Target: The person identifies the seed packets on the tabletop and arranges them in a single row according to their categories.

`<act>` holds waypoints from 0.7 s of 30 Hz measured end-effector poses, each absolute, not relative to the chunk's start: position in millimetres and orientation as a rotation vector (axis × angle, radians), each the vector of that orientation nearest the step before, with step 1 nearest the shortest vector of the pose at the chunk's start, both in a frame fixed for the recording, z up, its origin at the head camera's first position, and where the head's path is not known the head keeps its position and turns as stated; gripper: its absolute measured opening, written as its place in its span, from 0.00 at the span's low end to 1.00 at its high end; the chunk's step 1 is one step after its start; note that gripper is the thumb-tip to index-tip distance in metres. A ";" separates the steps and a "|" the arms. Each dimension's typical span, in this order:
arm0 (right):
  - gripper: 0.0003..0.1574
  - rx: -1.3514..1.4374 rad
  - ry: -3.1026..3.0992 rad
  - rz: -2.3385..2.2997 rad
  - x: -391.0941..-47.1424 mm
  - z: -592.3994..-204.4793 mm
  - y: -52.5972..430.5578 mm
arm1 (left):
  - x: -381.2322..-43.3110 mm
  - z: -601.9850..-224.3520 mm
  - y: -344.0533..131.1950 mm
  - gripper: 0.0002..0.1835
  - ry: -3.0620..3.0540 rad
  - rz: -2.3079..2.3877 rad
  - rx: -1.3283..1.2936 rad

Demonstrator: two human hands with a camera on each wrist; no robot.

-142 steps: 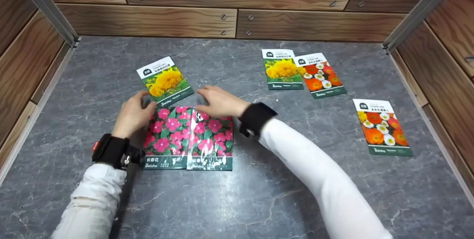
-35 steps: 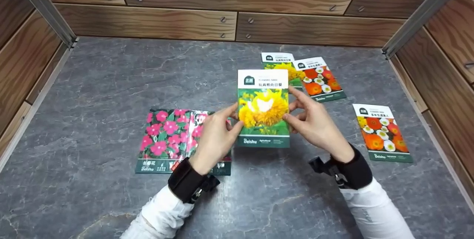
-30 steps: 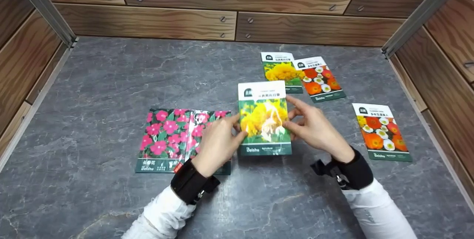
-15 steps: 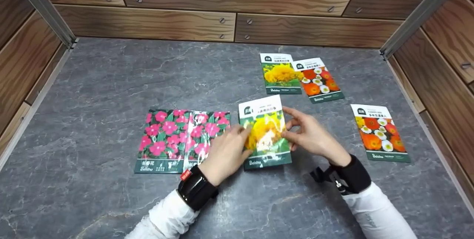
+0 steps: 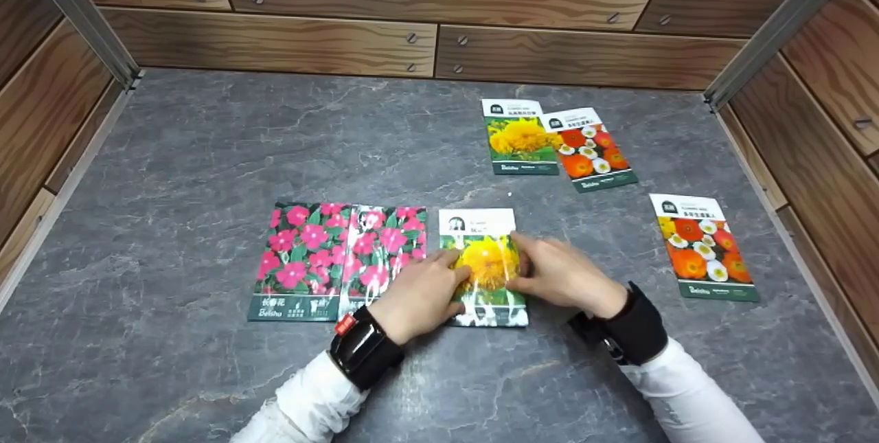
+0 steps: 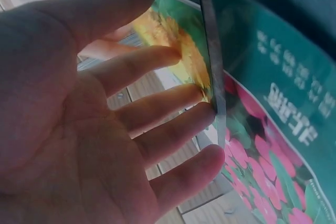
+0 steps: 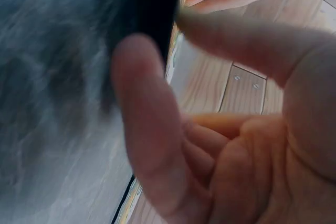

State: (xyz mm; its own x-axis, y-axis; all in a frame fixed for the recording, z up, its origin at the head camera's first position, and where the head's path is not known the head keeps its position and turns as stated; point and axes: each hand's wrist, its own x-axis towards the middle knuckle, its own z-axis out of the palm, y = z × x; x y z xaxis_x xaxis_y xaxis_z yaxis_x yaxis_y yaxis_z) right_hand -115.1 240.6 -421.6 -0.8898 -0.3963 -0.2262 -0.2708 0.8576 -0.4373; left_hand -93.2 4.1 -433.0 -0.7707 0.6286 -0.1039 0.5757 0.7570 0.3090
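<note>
Your nearer sunflower seed packet point(image 5: 489, 257) lies face up on the grey surface point(image 5: 206, 134), in front of you and between your two hands. Its long axis runs close to 12-to-6, with the white header at 12 o'clock.

Your left hand point(image 5: 419, 297) comes in from 8 o'clock, its fingers fairly straight and spread across the packet's left part; the left wrist view shows gaps between them. Your right hand point(image 5: 566, 273) meets the opposite long edge from 4 o'clock. Its index finger and thumb touch there with their tips apart, the other fingers folded in. You cannot tell from these views whether they pinch the edge or merely rest against it. Both hands are at the packet, so neither is nearer; the left covers more of it.

The key relation is at 9 o'clock: the right-hand periwinkle packet point(image 5: 384, 240) lies alongside, roughly parallel, with a narrow strip between them at the far end. Your left hand hides the near end of that gap. Farther toward 9 o'clock is the other periwinkle packet point(image 5: 302, 257).

Just past 12 is a second sunflower packet point(image 5: 516, 137), its right side overlapped by a poppy packet point(image 5: 594, 154). Another poppy packet point(image 5: 704, 247) sits well apart near 3 o'clock.
</note>
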 end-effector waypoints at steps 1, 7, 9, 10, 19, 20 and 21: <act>0.36 -0.494 2.722 -0.521 -114.3 -421.6 239.9 | -93.1 -433.3 4.1 0.26 2.758 0.368 0.965; 0.50 -0.490 2.699 -0.322 -108.6 -418.7 235.9 | -92.8 -433.5 5.2 0.26 2.777 0.291 0.971; 0.51 -0.528 2.695 -0.303 -106.9 -419.1 235.7 | -93.0 -433.8 5.4 0.27 2.776 0.284 0.965; 0.51 -0.546 2.689 -0.295 -106.4 -419.5 235.8 | -93.0 -433.9 5.4 0.27 2.773 0.287 0.961; 0.53 -0.623 2.657 -0.267 -105.4 -422.0 233.7 | -91.8 -431.4 3.6 0.25 2.787 0.264 0.941; 0.53 -0.629 2.657 -0.267 -105.0 -422.4 233.5 | -91.8 -431.1 3.4 0.25 2.787 0.258 0.941; 0.53 -0.634 2.657 -0.268 -104.6 -422.7 233.4 | -91.8 -430.8 3.3 0.25 2.784 0.252 0.939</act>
State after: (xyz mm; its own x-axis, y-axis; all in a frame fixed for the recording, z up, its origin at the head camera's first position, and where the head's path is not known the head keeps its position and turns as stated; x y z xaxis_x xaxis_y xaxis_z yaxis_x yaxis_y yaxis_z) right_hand -104.6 233.4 -422.7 -0.8195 -0.4678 -0.3310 -0.3923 0.8790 -0.2709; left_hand -91.8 3.3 -430.8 -0.7806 0.6120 -0.1267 0.5794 0.7847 0.2205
